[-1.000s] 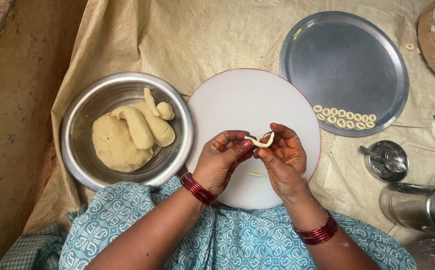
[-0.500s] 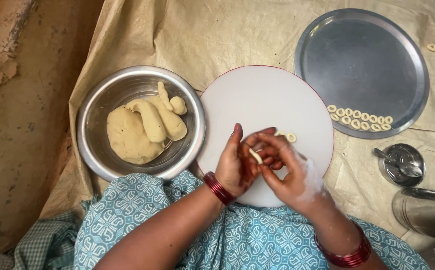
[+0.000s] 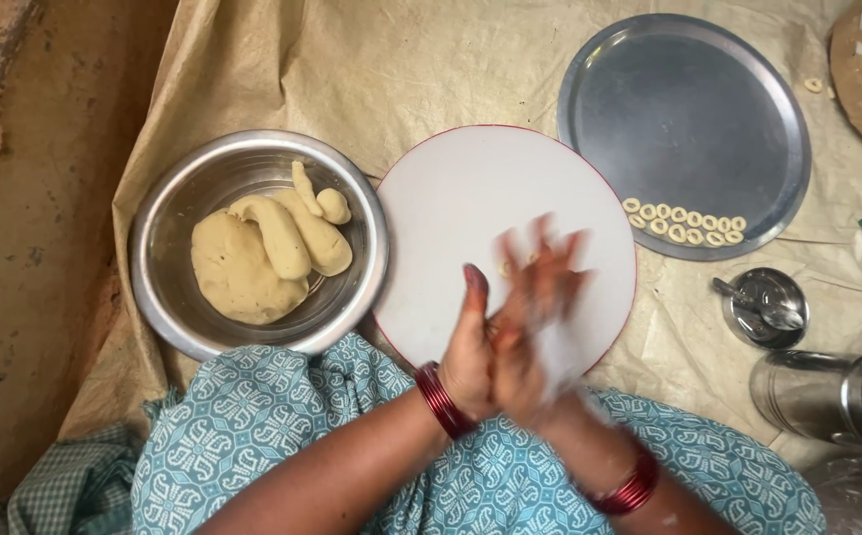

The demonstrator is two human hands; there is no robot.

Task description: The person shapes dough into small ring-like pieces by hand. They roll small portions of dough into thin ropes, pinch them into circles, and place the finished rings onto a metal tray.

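Both palms are pressed flat together over the white board [image 3: 451,198], left hand [image 3: 476,342] against blurred right hand [image 3: 540,307]; any dough piece between them cannot be told. Dough bowl [image 3: 168,297] lies at 9 o'clock, nearer the left hand.

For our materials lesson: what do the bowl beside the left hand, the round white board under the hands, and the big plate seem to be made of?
Bowl: probably stainless steel, shiny with reflections.
Round white board: possibly plastic or coated; smooth, matte, thin red rim.
Big plate: probably steel or aluminium, dull grey sheen, raised rim.
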